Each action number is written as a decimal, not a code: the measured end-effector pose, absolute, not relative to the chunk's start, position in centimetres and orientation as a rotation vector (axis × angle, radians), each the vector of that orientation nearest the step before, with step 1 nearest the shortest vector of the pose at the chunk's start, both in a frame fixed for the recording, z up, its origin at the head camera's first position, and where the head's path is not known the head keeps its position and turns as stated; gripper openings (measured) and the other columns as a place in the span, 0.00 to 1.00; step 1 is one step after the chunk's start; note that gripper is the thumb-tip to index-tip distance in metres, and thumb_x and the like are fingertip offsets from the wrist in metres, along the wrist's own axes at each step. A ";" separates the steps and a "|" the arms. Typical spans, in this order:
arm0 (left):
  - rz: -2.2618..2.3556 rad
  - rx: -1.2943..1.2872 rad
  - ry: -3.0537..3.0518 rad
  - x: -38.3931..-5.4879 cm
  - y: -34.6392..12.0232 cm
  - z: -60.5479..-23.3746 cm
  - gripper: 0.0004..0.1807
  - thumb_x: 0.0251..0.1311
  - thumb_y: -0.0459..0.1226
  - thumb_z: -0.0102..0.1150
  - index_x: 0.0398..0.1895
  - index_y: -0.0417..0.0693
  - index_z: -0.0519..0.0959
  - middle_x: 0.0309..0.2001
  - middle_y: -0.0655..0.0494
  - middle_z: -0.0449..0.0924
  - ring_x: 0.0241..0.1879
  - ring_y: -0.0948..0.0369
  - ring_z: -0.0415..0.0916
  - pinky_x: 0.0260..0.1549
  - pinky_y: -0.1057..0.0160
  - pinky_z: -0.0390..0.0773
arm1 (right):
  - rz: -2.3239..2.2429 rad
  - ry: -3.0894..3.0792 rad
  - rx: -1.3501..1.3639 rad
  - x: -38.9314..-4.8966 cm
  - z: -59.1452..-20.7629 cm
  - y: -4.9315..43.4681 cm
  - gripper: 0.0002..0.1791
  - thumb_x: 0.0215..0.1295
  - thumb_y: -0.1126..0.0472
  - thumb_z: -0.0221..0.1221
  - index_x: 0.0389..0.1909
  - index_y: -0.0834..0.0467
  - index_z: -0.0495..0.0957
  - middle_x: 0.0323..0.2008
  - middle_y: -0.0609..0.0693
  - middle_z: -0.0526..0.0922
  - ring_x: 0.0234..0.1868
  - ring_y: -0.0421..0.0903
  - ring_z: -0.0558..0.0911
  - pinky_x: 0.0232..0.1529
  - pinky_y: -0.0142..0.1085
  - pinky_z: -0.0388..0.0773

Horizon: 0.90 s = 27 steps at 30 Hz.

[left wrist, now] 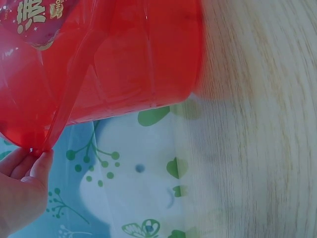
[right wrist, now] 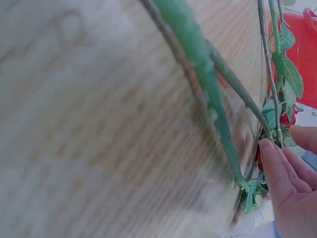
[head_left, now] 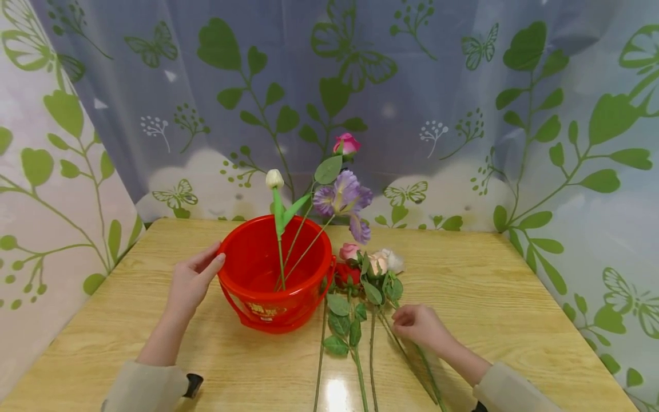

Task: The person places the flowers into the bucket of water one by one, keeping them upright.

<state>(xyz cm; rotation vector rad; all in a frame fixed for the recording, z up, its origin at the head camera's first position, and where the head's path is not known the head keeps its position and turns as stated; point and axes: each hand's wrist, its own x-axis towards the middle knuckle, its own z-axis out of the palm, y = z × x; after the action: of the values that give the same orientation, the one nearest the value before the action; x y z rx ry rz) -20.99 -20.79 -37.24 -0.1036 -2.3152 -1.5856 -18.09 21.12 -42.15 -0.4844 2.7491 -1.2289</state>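
My left hand (head_left: 187, 286) pinches the left rim of a red plastic bucket (head_left: 304, 309), beside the end of its handle, thumb and fingertips meeting there in the left wrist view. Standing in the bucket are a white tulip (head_left: 275, 179), a purple iris (head_left: 342, 197) and a bright pink rose (head_left: 347, 144), all leaning on their stems. To the bucket's right lie a red rose (head_left: 347, 276), a pale pink rose (head_left: 349, 252), a peach rose (head_left: 378, 263) and a white rose (head_left: 394, 261). Over their stems is my right hand (right wrist: 297, 193), with a gap between thumb and forefinger.
The flower stems (head_left: 373, 360) stretch across the wooden table (head_left: 504, 297) toward its near edge. A patterned curtain (head_left: 443, 74) with green leaves and butterflies hangs behind the table and along both sides. Rose leaves (head_left: 337, 343) spread close to the bucket.
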 end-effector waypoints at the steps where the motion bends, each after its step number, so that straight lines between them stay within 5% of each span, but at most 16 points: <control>1: -1.587 -0.104 -2.314 -21.0 -20.8 -37.2 0.26 0.59 0.43 0.53 0.56 0.34 0.69 0.53 0.43 0.70 0.48 0.67 0.69 0.39 0.78 0.70 | -1.229 2.740 -0.481 -18.1 -42.2 21.1 0.10 0.51 0.68 0.60 0.33 0.69 0.77 0.27 0.53 0.80 0.29 0.46 0.78 0.27 0.30 0.76; 11: -1.618 -0.092 -2.325 -20.8 -20.7 -37.1 0.26 0.59 0.42 0.53 0.57 0.35 0.67 0.54 0.43 0.69 0.52 0.54 0.67 0.40 0.78 0.70 | -1.240 2.683 -0.465 -18.1 -42.7 21.0 0.11 0.49 0.69 0.61 0.34 0.71 0.76 0.27 0.54 0.80 0.29 0.47 0.78 0.26 0.31 0.76; 27: -1.613 -0.088 -2.321 -21.0 -20.8 -37.1 0.27 0.58 0.44 0.54 0.56 0.35 0.68 0.54 0.44 0.69 0.53 0.56 0.67 0.40 0.78 0.70 | -1.297 2.552 -0.323 -18.5 -42.7 20.5 0.09 0.51 0.73 0.58 0.34 0.73 0.75 0.24 0.51 0.77 0.27 0.45 0.77 0.24 0.34 0.78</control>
<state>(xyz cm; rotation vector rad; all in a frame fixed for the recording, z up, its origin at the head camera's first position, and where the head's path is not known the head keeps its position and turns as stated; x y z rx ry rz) -20.99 -20.75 -37.09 -0.0877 -2.3215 -1.6127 -18.51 20.46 -42.69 -0.3232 2.5520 -1.2969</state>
